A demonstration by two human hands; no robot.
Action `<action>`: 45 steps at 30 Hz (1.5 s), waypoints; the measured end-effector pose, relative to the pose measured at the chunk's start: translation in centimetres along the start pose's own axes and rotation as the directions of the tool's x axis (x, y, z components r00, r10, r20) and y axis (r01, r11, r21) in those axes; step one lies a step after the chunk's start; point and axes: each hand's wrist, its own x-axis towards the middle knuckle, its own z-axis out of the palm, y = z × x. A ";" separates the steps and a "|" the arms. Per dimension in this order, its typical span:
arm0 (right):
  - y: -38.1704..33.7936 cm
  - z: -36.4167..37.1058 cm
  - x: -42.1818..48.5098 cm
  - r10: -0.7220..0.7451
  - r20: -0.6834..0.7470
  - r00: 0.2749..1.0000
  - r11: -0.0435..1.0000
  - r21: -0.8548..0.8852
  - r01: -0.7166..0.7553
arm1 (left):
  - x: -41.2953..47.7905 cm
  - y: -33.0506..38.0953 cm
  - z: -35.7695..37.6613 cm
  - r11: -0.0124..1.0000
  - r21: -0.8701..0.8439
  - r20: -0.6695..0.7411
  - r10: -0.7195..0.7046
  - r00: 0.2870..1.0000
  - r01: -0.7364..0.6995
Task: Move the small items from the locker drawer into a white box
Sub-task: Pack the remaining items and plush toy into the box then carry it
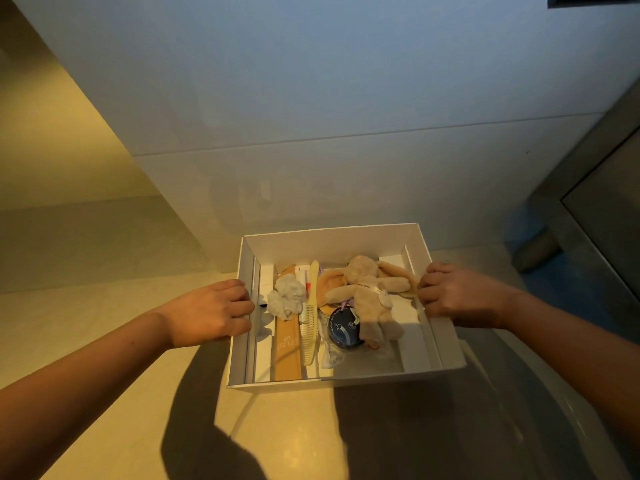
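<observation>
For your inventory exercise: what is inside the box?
The box holds a plush rabbit, comb, scrunchie, tan packet and dark tin. Whatever lies under the rabbit is mostly covered.

1. The fingertips of the left grip (211,313) and the right grip (457,294) curl out of sight at the box (332,240) walls.
2. Both forearms are cut off by the picture's edges.
3. The plush (367,289) hides part of the tin (341,329).
4. The comb (310,320) and scrunchie (287,296) cover part of the packet (285,355).
5. The plush's tag is too small to read.
6. The dark shape (594,1) is cut off at the top edge.
</observation>
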 end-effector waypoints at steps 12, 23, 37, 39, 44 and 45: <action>0.2 0.1 0.3 -0.008 0.003 1.000 1.000 0.006 0.008 | 0.4 -0.3 -0.2 0.998 0.046 0.009 0.033 0.999 -0.033; 0.0 0.0 0.4 0.031 -0.001 1.000 0.999 0.041 -0.031 | 0.2 -0.1 -0.2 0.997 0.070 0.018 0.019 1.000 -0.020; 0.0 0.2 0.5 0.089 -0.004 0.996 0.993 0.072 -0.088 | 0.4 0.2 0.0 0.997 0.072 0.013 -0.024 1.000 0.023; 0.0 0.1 0.5 0.091 -0.006 0.996 0.993 0.077 -0.091 | 0.5 0.2 0.0 0.997 0.067 0.021 -0.031 0.999 0.030; -0.4 -0.2 0.5 0.103 0.003 0.995 0.993 0.063 -0.103 | 0.8 0.2 -0.1 0.998 0.058 0.035 -0.027 0.999 0.025; -0.5 -0.2 0.6 0.107 0.006 0.994 0.993 0.053 -0.107 | 0.7 0.2 -0.2 0.998 0.061 0.036 -0.025 0.999 0.022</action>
